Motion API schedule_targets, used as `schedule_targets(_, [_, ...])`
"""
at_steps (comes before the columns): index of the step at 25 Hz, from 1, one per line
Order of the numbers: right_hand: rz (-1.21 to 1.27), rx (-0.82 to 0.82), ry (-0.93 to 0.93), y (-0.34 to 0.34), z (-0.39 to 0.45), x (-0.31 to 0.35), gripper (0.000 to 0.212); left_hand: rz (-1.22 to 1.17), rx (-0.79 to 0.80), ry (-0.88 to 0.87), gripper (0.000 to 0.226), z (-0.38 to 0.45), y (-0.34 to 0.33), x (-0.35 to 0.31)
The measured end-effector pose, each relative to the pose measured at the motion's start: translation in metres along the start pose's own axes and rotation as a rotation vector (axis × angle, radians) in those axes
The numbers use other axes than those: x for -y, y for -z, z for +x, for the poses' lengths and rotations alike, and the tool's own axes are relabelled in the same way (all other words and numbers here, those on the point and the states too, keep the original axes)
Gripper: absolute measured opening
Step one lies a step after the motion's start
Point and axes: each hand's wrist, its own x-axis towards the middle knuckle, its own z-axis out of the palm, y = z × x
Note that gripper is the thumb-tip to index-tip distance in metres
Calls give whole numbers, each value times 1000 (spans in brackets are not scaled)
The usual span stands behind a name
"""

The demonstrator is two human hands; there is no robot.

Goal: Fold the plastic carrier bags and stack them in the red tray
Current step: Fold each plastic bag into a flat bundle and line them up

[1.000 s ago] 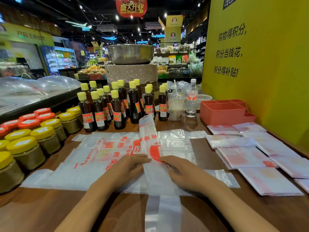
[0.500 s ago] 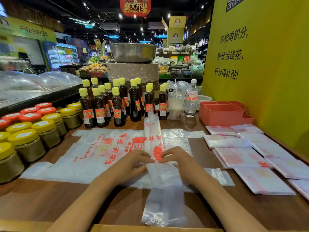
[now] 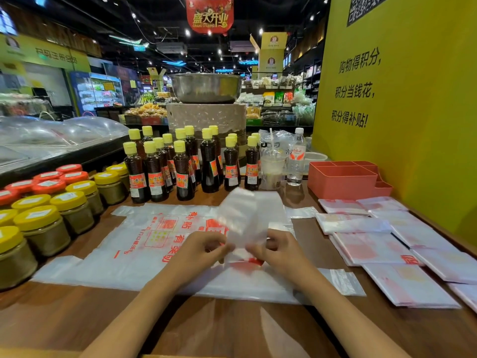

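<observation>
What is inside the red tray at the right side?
The red tray shows dividers and no bags above its rim; its front wall hides the compartment floors. The folded bags lie on the table.

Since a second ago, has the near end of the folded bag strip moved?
Yes. The bag strip was swung up and away from the table's near edge toward the sauce bottles, pinched by both hands.

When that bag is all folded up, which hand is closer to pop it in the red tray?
The right hand, probably. The red tray sits at the far right of the table, on that hand's side, while the left hand would need to cross over. Both hands pinch the folded bag now.
</observation>
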Motion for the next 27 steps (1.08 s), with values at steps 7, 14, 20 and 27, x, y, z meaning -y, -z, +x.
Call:
schedule_targets(7, [-49,-112,-130,-10,9,-4,36,87,33,148,34,4,-12,12])
schedule_targets(14, [-45,13,-118,-7,10,-6,49,14,80,193,41,3,-6,8])
schedule_targets(20, [-115,-101,-164,-11,13,-8,38,81,103,182,37,3,-8,7])
schedule_targets(27, [-550,-153,-30,-15,10,-11,23,340,74,95,24,5,-16,10])
